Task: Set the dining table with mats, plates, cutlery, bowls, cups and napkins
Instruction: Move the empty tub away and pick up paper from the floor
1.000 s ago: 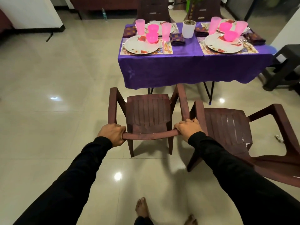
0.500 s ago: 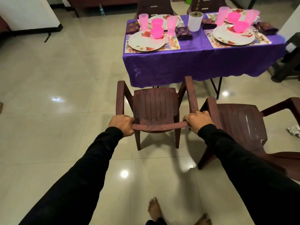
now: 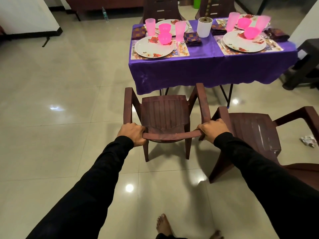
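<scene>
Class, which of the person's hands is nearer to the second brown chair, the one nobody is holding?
Right. The right hand grips the held chair's backrest end right beside the second brown chair; the left hand grips the far end.

Home dining room, laid table, plastic chairs, tiled floor

— Any writing to read here?

— None. The bottle by the far wall has a label, but it is too small and blurred to make out.

— The mats on the table?

— Printed with flowers and leaves only, no letters. The plates carry flower patterns too, no words.

— The white pot? The cups?

— Both plain. No brand, number or sign shows on either.
</scene>
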